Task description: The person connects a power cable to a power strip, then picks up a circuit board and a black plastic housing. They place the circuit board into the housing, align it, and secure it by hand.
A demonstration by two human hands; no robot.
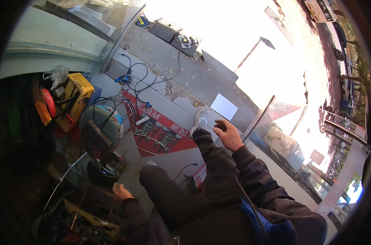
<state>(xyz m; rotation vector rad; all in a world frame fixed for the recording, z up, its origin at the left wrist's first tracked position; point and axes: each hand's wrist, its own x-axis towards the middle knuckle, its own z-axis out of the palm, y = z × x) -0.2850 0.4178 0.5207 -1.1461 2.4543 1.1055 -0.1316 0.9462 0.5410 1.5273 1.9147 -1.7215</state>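
Left of centre, right of a yellow box (80, 96), a round dark part (111, 164) sits near the left hand (121, 191), whose fingers curl loosely; whether they grip anything, I cannot tell. Farther right, past a red printed sheet (161, 132), the right hand (229, 134) hangs half open, empty; no step looks finished; what remains is unclear.

The pavement (222, 28) outside is bleached almost white by strong sunlight, only a slanting shadow (267, 43) being cast sharply across it, while the lower left is sunk in deep gloom where detail is largely lost. The right hand (229, 135) is lit more brightly than the left hand (122, 191). Straight edges are bent by the fisheye lens, and the corners are blacked out.
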